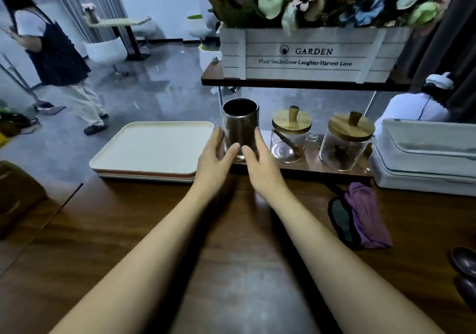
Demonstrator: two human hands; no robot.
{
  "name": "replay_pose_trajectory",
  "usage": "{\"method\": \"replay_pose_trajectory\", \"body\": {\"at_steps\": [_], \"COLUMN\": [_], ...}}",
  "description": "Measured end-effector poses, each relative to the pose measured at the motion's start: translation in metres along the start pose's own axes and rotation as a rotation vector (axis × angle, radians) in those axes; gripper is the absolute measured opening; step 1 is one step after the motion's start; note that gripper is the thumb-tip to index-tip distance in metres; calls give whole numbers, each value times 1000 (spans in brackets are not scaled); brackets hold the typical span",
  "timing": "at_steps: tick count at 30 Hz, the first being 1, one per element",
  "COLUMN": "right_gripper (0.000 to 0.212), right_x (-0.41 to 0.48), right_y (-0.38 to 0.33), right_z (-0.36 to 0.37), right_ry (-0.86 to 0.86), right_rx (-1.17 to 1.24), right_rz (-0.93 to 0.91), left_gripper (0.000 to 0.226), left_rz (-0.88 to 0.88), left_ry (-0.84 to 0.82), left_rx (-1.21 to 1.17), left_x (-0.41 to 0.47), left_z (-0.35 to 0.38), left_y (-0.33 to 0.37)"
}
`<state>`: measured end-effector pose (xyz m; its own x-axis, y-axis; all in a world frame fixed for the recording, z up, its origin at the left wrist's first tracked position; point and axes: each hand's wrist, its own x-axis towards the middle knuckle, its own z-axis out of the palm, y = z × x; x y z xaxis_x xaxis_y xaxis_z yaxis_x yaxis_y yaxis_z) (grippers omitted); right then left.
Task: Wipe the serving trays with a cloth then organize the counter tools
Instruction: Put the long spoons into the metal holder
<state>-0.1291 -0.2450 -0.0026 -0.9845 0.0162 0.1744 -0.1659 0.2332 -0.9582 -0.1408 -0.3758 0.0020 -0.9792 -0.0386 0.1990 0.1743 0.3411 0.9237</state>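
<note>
A dark metal cylinder holder (240, 122) stands upright and empty at the left end of the wooden rack base. My left hand (215, 158) cups its left side and my right hand (260, 161) its right side, fingers spread against its wall. A stack of serving trays (152, 148), cream one on top, lies left of the holder on the counter edge. A purple cloth (365, 215) lies crumpled on the wooden counter to the right, beside a dark grey cloth (341, 220).
Two glass jars with wooden lids (291, 135) (347, 140) stand right of the holder. A white GARDEN flower box (309, 52) sits on the shelf above. A white appliance (425, 153) stands at the right. Dark spoons (463, 264) lie at the right edge. A person (51, 50) walks beyond the counter.
</note>
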Motion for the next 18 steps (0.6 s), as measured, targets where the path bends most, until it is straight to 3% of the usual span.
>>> {"method": "replay_pose_trajectory", "body": {"at_steps": [9, 18], "right_gripper": [75, 72], "right_x": [41, 41], "right_y": [14, 12], "right_z": [11, 12], "right_ry": [78, 107], "right_rx": [-53, -8], "right_rz": [37, 9], "left_gripper": [76, 78], "left_rz": [40, 46], "left_ry": [-111, -147], "left_rx": [-101, -132], "left_x": [44, 41], "left_z": [-5, -10], "left_y": [-17, -15]}}
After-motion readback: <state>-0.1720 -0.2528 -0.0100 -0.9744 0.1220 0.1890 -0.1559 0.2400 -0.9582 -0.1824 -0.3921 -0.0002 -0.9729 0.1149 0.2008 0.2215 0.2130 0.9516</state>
